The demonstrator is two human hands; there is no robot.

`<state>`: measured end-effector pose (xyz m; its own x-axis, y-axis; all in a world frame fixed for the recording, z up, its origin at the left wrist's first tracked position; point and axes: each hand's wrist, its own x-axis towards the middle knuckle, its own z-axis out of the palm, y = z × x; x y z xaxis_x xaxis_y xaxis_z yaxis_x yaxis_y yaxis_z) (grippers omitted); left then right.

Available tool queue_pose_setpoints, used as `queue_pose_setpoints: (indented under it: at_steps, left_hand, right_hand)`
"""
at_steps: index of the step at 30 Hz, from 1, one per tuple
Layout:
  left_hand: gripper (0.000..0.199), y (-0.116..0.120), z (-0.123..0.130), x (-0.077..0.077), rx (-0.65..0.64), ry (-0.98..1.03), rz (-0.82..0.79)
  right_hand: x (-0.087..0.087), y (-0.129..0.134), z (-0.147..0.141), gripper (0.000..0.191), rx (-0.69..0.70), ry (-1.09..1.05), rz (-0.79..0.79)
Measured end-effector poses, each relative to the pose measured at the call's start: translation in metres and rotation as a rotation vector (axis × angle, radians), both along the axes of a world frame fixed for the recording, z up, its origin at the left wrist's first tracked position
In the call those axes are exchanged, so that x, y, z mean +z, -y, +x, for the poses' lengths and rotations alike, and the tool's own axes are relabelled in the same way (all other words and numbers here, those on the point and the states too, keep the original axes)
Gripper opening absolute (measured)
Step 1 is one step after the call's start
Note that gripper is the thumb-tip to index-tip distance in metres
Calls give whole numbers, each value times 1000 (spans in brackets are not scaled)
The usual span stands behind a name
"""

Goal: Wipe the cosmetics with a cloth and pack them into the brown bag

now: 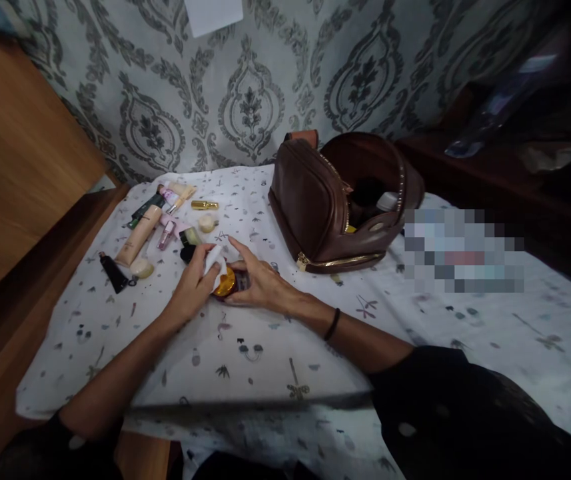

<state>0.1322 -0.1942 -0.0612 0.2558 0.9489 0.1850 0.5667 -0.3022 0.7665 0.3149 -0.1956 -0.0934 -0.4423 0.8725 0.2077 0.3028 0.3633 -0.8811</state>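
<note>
My left hand pinches a crumpled white tissue and presses it against a round jar with a shiny gold-orange top. Thumb and fingers of my right hand are curved around the jar's right side, holding it low over the cloth. Just beyond my left hand lie a small black-capped container and a round cream-coloured pot. The underside of the jar is hidden by my hands.
A brown leather bag gapes unzipped at the back right, with items inside. Cosmetics lie at left: a beige tube, a black tube, a gold lipstick. A wooden panel borders the left; a patterned wall stands behind.
</note>
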Motion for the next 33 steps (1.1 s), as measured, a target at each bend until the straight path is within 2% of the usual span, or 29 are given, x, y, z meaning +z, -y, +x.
queue_pose_setpoints:
  at_steps: [7, 16, 19, 22, 25, 28, 31, 33]
  left_hand:
    - [18, 0, -6, -6, 83, 71, -13]
    - [35, 3, -9, -10, -4, -117, 133]
    - [35, 5, -8, -8, -52, -146, 135]
    - [32, 9, -8, -5, -36, -163, 128]
    - [35, 13, -8, -3, -60, -145, 103]
    - [52, 16, -6, -4, -78, -152, 104]
    - [64, 19, -3, -8, -55, -187, 114]
    - [64, 21, 0, -10, -38, -208, 130]
  right_hand:
    - [2, 3, 0, 113, -6, -12, 20]
    - [-3, 4, 3, 94, 11, -153, 49]
    - [-8, 2, 2, 92, -24, -192, 43]
    - [-11, 0, 0, 90, -107, -178, 77]
    - [-11, -1, 0, 71, -157, -116, 155]
    - [-8, 1, 2, 46, -157, -68, 209]
    - [-8, 5, 3, 39, -168, -67, 291]
    - [-8, 8, 2, 38, -175, -54, 393]
